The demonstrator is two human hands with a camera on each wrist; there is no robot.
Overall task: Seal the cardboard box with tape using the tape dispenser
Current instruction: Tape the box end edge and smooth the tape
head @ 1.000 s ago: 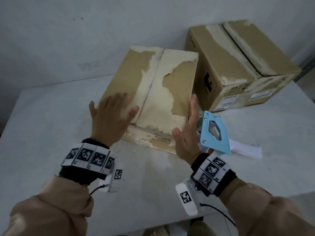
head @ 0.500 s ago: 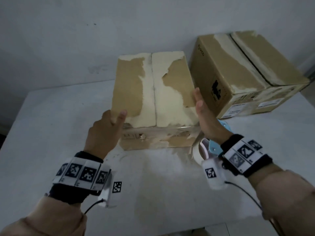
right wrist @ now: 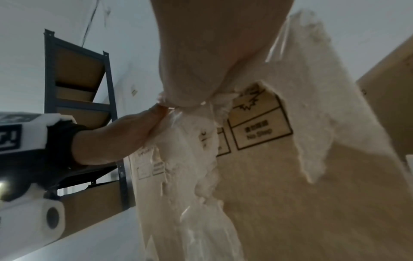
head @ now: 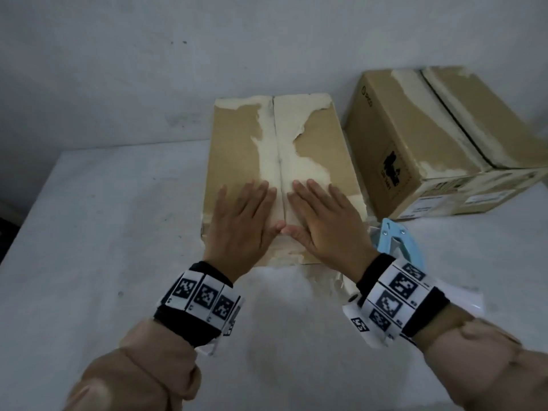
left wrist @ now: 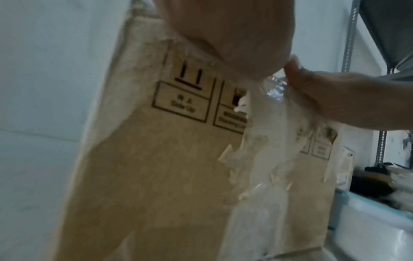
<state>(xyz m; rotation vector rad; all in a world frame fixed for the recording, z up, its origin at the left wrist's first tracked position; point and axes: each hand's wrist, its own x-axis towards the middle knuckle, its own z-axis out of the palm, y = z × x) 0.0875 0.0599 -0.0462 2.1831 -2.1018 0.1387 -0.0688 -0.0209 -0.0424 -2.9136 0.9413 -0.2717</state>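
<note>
Cardboard box (head: 237,149) under both flat hands, blue tape dispenser (head: 397,241) and second box (head: 415,143) just right.

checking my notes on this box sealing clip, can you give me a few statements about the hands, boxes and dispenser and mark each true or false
1. Both hands lie flat on top of the nearer cardboard box. True: the left hand and right hand press either side of the centre seam.
2. The right hand holds the tape dispenser. False: the blue tape dispenser lies on the table beside that hand.
3. A second cardboard box stands to the right of the first. True.
4. The flaps of the nearer box stand open. False: they are folded shut and meet at the seam.
5. The thumbs meet near the seam. True.
</note>
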